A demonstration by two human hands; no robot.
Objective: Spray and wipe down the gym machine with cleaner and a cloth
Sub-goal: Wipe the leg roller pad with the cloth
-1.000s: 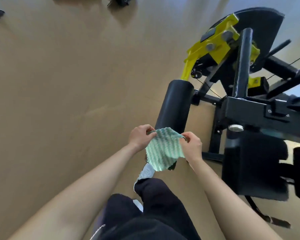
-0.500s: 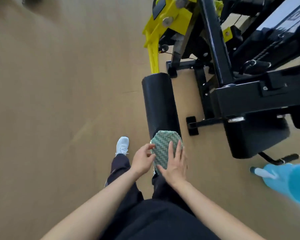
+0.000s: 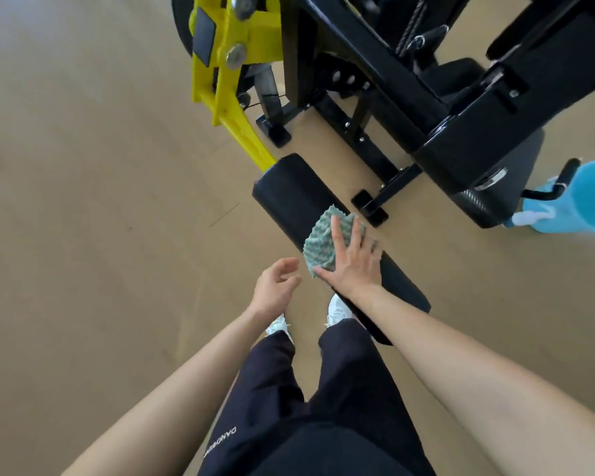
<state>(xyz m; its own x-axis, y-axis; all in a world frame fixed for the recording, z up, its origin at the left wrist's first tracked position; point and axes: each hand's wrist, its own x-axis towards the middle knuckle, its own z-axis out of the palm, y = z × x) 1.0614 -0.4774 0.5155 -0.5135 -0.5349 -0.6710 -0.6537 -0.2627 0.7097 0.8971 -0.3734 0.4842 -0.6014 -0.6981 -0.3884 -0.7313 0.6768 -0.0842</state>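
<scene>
Cloth (image 3: 318, 245) now lies flat on the black roller pad (image 3: 289, 190); right grip (image 3: 354, 259) presses it open-palmed, left grip (image 3: 275, 286) has let go, empty. Wiping looks underway.

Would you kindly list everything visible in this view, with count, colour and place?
cloth: one, green and white, on the roller pad
roller pad: one, black, centre
lever arm: one, yellow, top centre, joined to the roller pad
machine frame: one, black, upper right
cushion: one, black, right, under the frame
spray bottle: one, blue, right edge
floor: tan, all around
shoes: two, white, below the hands
trousers: one pair, dark, bottom centre
left hand: relaxed, holds nothing, left of the cloth
right hand: flat, presses the cloth onto the pad
</scene>
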